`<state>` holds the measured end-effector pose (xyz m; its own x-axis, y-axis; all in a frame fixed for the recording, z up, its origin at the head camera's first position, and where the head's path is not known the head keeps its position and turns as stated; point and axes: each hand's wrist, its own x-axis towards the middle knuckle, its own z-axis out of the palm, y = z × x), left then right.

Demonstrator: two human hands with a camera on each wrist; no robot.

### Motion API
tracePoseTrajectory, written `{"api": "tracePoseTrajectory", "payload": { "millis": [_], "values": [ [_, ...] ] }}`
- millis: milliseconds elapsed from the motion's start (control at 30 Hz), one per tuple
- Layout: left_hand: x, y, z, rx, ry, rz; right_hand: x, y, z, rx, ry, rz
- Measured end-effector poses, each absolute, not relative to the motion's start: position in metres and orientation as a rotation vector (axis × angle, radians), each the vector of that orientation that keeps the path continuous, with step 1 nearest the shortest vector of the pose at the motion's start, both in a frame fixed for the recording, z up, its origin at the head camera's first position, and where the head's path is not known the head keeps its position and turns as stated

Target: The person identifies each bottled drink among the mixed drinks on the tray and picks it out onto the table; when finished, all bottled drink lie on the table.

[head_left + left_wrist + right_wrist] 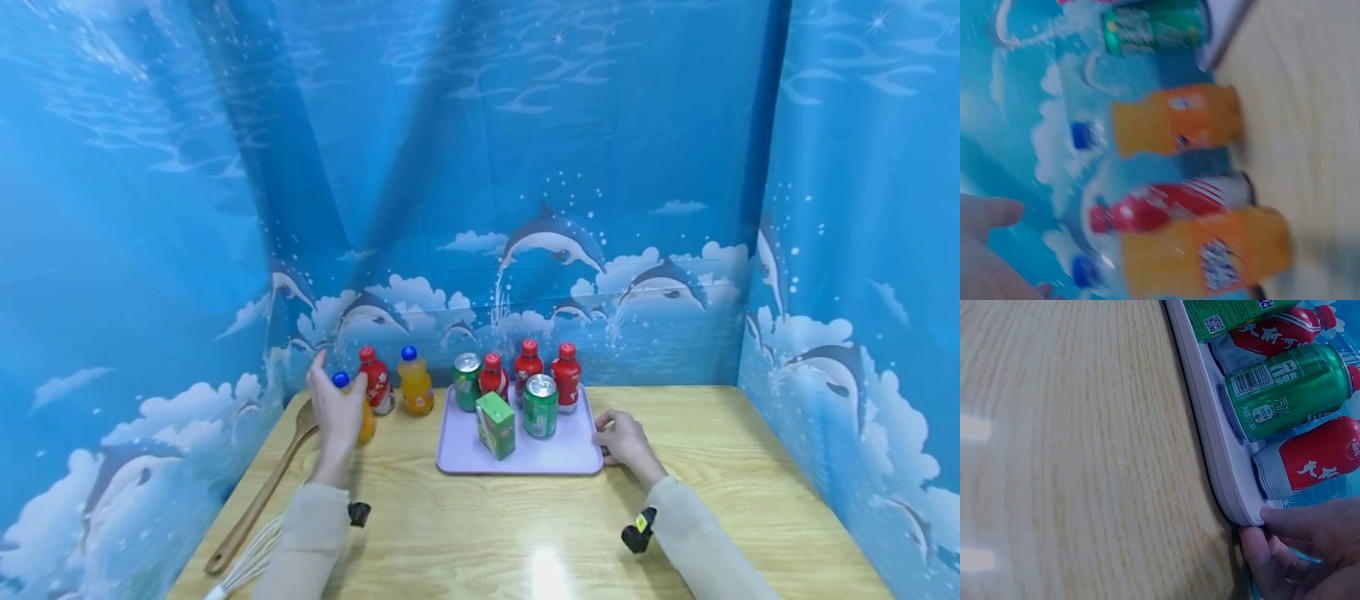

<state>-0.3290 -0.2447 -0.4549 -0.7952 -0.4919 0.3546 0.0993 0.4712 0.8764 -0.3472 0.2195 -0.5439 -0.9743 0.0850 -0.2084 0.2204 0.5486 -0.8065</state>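
The person's left sleeve [303,533] and right sleeve [701,533] are pale cream, with a small black left block [359,513] and black right block [637,540], this one marked with a yellow spot [641,522].

Bright glare on the tabletop [465,533]

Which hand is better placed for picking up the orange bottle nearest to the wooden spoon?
Probably the left hand: it is open, close to that orange bottle, while the right hand pinches the tray, farther away.

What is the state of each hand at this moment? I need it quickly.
Left hand: open, near the left orange bottle.
Right hand: holding the tray by its corner.
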Motion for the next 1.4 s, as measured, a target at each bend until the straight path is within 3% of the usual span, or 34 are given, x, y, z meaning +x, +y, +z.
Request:
{"api": "tracePoseTrajectory", "payload": {
  "millis": [200,467,767,1400],
  "values": [
    [-0.336,-0.201,-0.441,0.056,-2.159,-1.269,-0.348,0.221,-0.542,0.283,2.632,-1.409],
    [-0.349,-0.146,-0.451,-0.1,-2.322,-1.233,-0.35,0.222,-0.544,0.269,2.617,-1.436],
    [-0.364,-0.1,-0.466,-0.105,-2.491,-1.234,-0.349,0.222,-0.542,0.261,2.626,-1.453],
    [-0.376,-0.067,-0.487,0.006,-2.667,-1.073,-0.347,0.22,-0.546,0.26,2.618,-1.468]
  ]
}}
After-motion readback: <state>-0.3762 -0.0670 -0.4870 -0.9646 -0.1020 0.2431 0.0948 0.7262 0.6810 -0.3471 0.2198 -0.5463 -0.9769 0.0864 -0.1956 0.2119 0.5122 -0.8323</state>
